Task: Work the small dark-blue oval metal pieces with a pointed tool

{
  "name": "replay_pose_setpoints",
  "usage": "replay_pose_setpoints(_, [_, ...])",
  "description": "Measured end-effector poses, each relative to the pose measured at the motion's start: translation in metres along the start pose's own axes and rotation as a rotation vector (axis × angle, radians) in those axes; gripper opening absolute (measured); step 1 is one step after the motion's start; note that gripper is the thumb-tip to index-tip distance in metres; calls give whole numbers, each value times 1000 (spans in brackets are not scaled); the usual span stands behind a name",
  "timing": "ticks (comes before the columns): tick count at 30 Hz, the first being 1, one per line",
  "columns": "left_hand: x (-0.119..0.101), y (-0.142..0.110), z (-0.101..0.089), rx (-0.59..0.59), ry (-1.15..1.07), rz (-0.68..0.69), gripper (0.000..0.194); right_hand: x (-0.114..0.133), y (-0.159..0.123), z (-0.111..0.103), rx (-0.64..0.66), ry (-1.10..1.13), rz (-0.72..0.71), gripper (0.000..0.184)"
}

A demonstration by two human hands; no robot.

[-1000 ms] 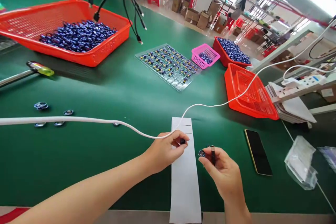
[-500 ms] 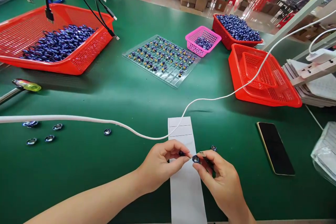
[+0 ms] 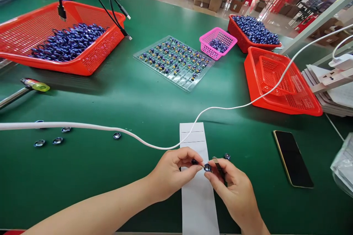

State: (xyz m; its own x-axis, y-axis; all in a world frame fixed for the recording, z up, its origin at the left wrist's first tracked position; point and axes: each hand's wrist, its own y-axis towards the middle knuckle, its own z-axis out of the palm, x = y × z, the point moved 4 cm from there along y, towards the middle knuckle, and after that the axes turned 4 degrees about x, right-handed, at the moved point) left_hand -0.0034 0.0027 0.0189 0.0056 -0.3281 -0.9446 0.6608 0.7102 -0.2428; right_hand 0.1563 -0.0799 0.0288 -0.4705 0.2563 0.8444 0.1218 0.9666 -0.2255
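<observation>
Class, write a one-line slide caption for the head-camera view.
Over a white paper strip on a green table, the left hand and right hand pinch small dark blue parts together.

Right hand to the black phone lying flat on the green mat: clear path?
Probably yes. The black phone lies face up just right of the right hand, with only bare green mat between. But its fingers are pinching a small blue part, so it isn't free.

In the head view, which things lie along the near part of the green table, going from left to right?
Loose blue parts → left hand → small blue part pinched between both hands → right hand → black phone → clear plastic bag at the right edge.
</observation>
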Motion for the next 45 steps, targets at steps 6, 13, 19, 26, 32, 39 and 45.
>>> replay_pose_setpoints(6, [-2, -1, 0, 5, 18, 10, 8, 0, 1, 1, 15, 13, 11, 18])
replay_pose_setpoints(13, [-5, -1, 1, -11, 42, 1, 9, 0, 1, 1, -2, 10, 19, 18])
replay_pose_setpoints(19, [-5, -1, 1, -3, 51, -22, 10, -2, 1, 1, -8, 25, 38, 19])
replay_pose_setpoints(26, [-6, -2, 0, -7, 81, 4, 7, -4, 1, 2, 35, 94, 90, 19])
replay_pose_setpoints(32, [-10, -4, 1, -4, 148, 85, 8, -4, 1, 3, 53, 100, 90, 17])
replay_pose_setpoints(39, [-10, -6, 1, -6, 198, 156, 10, -1, 1, 2, 42, 56, 28, 14])
replay_pose_setpoints(45, [-10, -6, 0, -5, 194, 149, 10, 0, 0, 2, 51, 28, -4, 14])
